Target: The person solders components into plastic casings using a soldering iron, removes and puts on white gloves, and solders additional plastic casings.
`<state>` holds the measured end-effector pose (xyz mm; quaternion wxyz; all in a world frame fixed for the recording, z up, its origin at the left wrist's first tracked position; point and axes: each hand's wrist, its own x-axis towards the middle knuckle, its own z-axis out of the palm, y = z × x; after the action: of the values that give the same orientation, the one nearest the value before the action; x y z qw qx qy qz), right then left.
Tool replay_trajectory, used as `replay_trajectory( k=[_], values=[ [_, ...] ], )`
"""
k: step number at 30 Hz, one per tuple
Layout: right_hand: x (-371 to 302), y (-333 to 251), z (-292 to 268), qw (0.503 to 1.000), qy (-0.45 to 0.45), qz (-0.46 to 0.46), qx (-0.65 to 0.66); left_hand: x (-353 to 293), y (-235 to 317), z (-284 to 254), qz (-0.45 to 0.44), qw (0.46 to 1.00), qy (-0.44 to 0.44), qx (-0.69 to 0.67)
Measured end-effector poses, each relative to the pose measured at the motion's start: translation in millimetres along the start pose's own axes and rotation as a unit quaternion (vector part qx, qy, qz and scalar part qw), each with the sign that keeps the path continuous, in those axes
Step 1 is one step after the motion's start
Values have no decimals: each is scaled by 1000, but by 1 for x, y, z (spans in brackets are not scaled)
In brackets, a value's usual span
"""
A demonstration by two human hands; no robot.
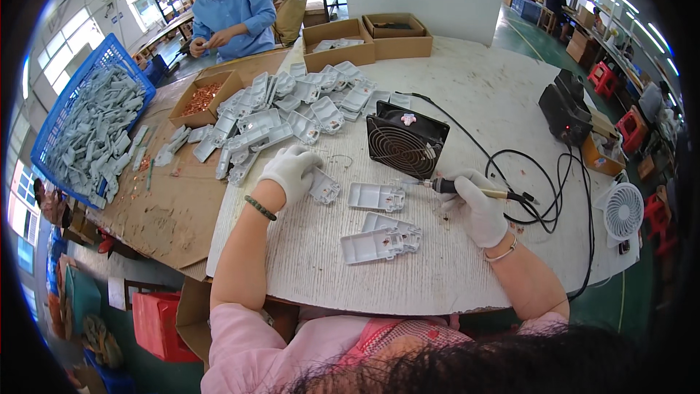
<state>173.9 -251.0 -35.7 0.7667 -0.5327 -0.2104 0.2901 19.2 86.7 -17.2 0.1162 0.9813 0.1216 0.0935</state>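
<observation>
My left hand [290, 174], in a white glove, closes its fingers on a small light-grey plastic housing [325, 190], partly hidden under them. In my right hand [477, 208], also gloved, is a soldering iron [446, 186] with a black and tan handle, its tip pointing left. Just below that tip lies an open grey housing [373, 196] with small metal parts at its right end. Nearer to me, several more grey housings [368, 246] lie overlapping. A black square fan [405, 138] stands tilted behind the iron's tip.
A large heap of grey housings [313, 113] covers the table's far left. Beside it are a cardboard box of copper-coloured parts [232, 89] and a blue basket [69, 95] of grey pieces. A cable runs near a black powered unit [565, 113]. A co-worker [244, 11] stands across the table.
</observation>
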Motion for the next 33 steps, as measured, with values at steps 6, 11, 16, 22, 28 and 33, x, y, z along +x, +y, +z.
replay_trajectory(
  k=[6, 11, 16, 22, 28, 33],
  values=[
    [-1, 0, 1, 1000, 2, -5, 8, 8, -1, 0, -9, 992, 60, -107],
    [-1, 0, 2, 999, -14, -25, -18, 6, 27, 10, -36, 958, 88, -271],
    [-4, -2, 5, 998, -42, -18, -38, -3, 65, 22, -9, 957, 17, -290],
    [-7, -5, 9, 994, -52, -15, -96, -2, 72, 24, 8, 961, 26, -274],
    [-5, -2, 8, 993, -53, 2, -105, -4, 72, 26, 17, 958, 41, -285],
    [-7, -5, 9, 993, -52, 10, -109, -3, 72, 26, 16, 958, 37, -282]
  ],
)
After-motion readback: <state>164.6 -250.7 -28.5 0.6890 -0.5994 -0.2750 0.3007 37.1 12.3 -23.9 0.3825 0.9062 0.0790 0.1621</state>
